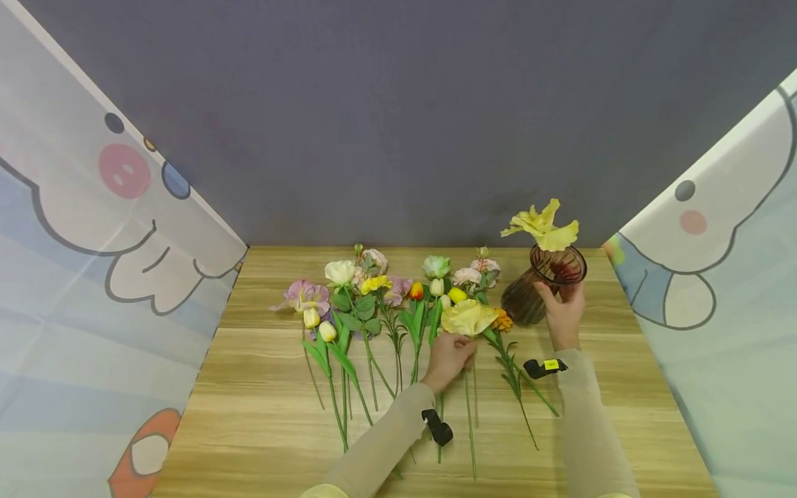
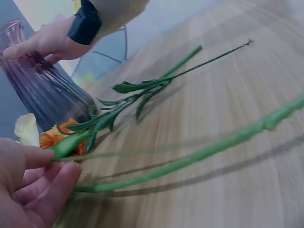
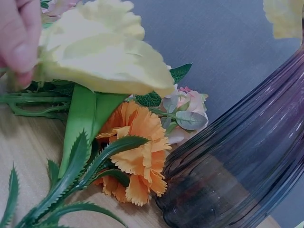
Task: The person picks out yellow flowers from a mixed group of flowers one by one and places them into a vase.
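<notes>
Near the neck of a ribbed purple glass vase (image 1: 524,301), my right hand (image 1: 564,317) grips the glass, and the vase leans with its mouth toward the right. One large yellow flower (image 1: 543,228) stands out of its mouth. My left hand (image 1: 450,358) pinches a thin green stem just below the bloom of a second large yellow flower (image 1: 468,318). That bloom's ruffled petals (image 3: 104,57) show close up in the right wrist view, with the left fingertips at their base. An orange carnation (image 3: 137,152) lies between this bloom and the vase.
Several artificial flowers lie on the wooden table (image 1: 249,415), stems toward the front. They include white-yellow tulips (image 1: 326,331), a purple bloom (image 1: 306,296), a white rose (image 1: 340,272), a red-orange tulip (image 1: 416,290) and pink roses (image 1: 467,277). A grey wall (image 1: 398,124) stands behind.
</notes>
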The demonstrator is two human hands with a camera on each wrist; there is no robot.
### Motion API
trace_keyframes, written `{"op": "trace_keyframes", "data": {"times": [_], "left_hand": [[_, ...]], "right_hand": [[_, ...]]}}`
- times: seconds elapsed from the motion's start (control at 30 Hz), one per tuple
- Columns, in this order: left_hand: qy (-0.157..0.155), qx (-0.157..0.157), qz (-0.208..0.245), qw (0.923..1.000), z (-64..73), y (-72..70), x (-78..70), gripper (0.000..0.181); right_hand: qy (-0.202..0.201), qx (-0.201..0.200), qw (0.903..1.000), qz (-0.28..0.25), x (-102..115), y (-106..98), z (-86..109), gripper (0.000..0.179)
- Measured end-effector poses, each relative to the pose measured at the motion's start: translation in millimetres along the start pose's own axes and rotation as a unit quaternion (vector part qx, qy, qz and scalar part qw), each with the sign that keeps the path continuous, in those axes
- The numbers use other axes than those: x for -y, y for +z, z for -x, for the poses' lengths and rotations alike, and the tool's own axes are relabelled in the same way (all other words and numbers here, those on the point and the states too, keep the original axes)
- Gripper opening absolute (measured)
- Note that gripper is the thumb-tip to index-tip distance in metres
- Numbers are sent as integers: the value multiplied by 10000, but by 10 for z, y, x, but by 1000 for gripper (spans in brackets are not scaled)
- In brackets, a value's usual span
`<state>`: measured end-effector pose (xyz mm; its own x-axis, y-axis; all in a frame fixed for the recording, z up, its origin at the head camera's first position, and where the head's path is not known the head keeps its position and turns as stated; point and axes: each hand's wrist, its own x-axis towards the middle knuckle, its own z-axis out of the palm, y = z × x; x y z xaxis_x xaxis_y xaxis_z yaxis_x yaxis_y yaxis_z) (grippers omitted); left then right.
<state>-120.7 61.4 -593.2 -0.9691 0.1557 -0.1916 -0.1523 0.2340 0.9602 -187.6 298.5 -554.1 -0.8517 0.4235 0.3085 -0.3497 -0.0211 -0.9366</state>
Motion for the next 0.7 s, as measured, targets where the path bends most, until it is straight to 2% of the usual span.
{"op": "trace_keyframes", "data": {"times": [0.13, 0.23, 0.47, 0.7], "left_hand": [[-194, 145, 602, 9979, -69, -50, -40, 15], [-190, 157, 928, 9954, -116, -101, -107, 17], [144, 59, 1445, 9894, -184, -192, -349, 25], [626, -28, 1811, 9815, -305, -283, -726, 27]], "right_hand": [[22, -38, 10000, -83, -11, 3, -2, 61], [34, -78, 9998, -181, -21, 6, -3, 59], [-74, -73, 9995, -312, -24, 16, -6, 60], [-64, -55, 9995, -317, -33, 12, -9, 61]]}}
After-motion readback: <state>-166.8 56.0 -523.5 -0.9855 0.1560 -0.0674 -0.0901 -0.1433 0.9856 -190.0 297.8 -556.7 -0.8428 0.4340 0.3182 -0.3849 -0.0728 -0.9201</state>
